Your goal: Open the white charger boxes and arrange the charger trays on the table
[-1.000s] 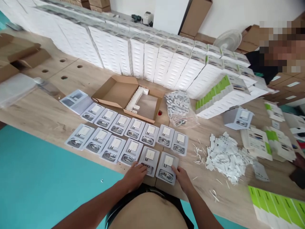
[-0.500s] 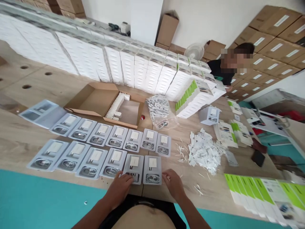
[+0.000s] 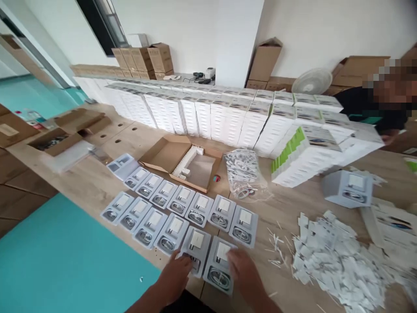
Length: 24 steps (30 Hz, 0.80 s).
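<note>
My left hand [image 3: 176, 274] reaches over the near end of a grey plastic tray [image 3: 206, 244] in the front row. Its fingers are curled together at the cable compartment, and what is under them is hidden. This tray holds a white charger [image 3: 197, 239]. My right hand [image 3: 245, 271], blurred, is at the right side of the rightmost front tray [image 3: 208, 269], its fingers overlapping a white charger [image 3: 223, 251]. Below that charger lies a coiled cable [image 3: 219, 278]. Several similar trays [image 3: 176, 228] with chargers and coiled cables stand in two rows to the left.
Behind the trays are an open cardboard box [image 3: 198, 171] of white chargers and a plastic bag [image 3: 243, 167] of cables. White paper scraps [image 3: 339, 256] lie heaped at right, near stacked trays [image 3: 348, 189]. White boxes [image 3: 224, 121] line the back; a person [image 3: 365, 102] is at far right.
The view has swung left and closer. My right hand has moved from beside the rightmost front tray onto its right side, over the charger. My left hand remains at the neighbouring tray.
</note>
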Tool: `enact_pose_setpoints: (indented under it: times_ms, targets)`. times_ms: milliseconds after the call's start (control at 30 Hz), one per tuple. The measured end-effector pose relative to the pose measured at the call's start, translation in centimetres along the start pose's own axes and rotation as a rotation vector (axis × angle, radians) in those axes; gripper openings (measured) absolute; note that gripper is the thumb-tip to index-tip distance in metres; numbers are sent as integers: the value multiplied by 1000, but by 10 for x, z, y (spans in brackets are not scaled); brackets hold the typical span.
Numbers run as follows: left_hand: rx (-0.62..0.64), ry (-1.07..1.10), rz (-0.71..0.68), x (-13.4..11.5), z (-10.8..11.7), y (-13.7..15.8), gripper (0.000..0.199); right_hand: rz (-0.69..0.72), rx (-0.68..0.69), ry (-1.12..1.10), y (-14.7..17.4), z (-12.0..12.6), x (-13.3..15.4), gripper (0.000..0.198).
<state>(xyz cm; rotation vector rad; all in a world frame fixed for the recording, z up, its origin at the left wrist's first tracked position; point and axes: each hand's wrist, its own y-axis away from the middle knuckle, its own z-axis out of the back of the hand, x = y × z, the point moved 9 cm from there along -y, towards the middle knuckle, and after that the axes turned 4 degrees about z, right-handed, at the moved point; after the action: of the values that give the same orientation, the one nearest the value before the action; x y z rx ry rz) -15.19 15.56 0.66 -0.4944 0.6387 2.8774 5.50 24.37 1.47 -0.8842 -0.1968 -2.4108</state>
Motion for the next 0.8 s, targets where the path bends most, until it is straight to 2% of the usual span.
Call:
enact_pose_setpoints:
  times_ms: [67,133,200,267,367,467,600,700,800]
  targets:
    - [-6,35,-6,5,-4,-4,29,-106,-113,112,-46,44,-34,34]
    - [6,76,-25,9,-9,-8,34,-215,-84,348,-99,76,-70,40]
    - [25,113,-44,12,-11,-10,38,-239,-61,451,-150,99,-97,45]
    - [15,159,-51,15,-7,-9,38,-237,3,503,-190,106,-117,43]
    - [-56,256,-40,17,9,-2,38,-220,134,558,-220,100,-134,33]
    - [-164,350,11,19,29,8,35,-150,192,600,-225,104,-132,32]
    - [-281,492,62,5,60,9,31,-16,214,629,-204,128,-101,24]
    - [-295,655,91,-20,94,-9,32,94,191,612,-168,146,-52,20]
    - [-193,811,86,-58,122,-40,42,204,211,460,-122,149,15,12]
